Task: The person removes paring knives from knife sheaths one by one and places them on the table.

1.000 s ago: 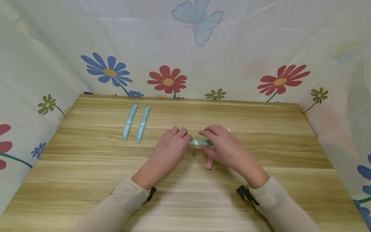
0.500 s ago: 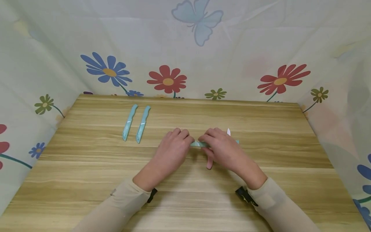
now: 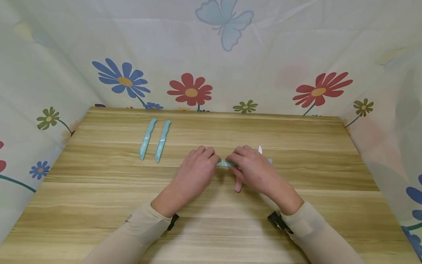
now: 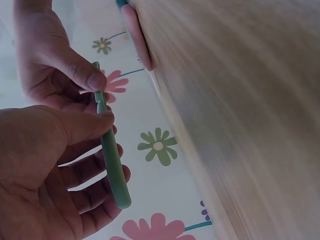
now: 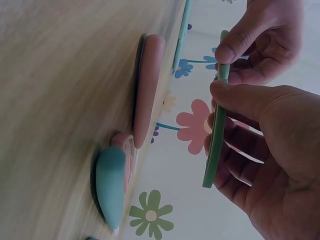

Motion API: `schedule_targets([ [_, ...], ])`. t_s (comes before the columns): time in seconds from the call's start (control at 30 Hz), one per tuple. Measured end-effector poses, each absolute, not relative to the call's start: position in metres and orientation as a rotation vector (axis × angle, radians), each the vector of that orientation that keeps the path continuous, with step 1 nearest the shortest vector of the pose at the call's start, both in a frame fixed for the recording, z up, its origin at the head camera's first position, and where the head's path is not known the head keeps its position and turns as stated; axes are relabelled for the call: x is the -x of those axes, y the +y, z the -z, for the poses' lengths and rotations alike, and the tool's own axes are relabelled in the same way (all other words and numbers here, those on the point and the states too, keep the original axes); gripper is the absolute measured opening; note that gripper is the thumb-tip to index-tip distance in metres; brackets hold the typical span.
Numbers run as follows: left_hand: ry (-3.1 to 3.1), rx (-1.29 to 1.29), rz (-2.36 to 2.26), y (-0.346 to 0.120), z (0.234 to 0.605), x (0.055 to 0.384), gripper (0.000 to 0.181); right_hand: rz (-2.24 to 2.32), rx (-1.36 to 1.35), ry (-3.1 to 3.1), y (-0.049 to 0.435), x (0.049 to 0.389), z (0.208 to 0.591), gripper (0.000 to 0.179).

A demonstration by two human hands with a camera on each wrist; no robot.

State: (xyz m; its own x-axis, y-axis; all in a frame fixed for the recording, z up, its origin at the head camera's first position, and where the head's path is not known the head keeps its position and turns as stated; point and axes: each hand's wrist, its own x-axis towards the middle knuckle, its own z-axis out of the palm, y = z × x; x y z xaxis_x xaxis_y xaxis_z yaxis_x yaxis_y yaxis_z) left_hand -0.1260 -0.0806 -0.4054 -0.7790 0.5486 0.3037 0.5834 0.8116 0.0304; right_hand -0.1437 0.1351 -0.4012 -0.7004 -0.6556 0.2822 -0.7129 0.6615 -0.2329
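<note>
Above the table, a sheathed teal knife (image 3: 225, 164) is held level between both hands. My left hand (image 3: 199, 167) grips its rounded handle (image 4: 114, 167), thumb on top and fingers beneath. My right hand (image 3: 252, 167) pinches the flat sheath (image 5: 216, 142) between thumb and fingers. The two thumbs are close together near where handle and sheath join. Beneath my right hand lies a pink handle (image 3: 238, 184) on the table; a white blade tip (image 3: 260, 150) shows past the knuckles. In the right wrist view a teal handle (image 5: 111, 185) lies beside a small pink piece (image 5: 127, 150).
Two sheathed teal knives, a left one (image 3: 147, 139) and a right one (image 3: 163, 141), lie side by side at the back left of the wooden table (image 3: 296, 227). A flower-printed curtain (image 3: 263, 66) encloses the table's back and sides.
Over the second, my right hand has shifted slightly left along the sheath, and the white blade tip and a teal end show more beyond it. In the last half second both hands stay nearly still.
</note>
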Motion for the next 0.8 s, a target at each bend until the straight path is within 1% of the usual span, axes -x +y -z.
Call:
schedule_targets([
  [0.8,-2.729,0.876,0.2,-0.0816,0.4034,0.1262,0.017,-0.501,-1.117,-2.71,0.1357,0.1427,0.3989,0.021],
])
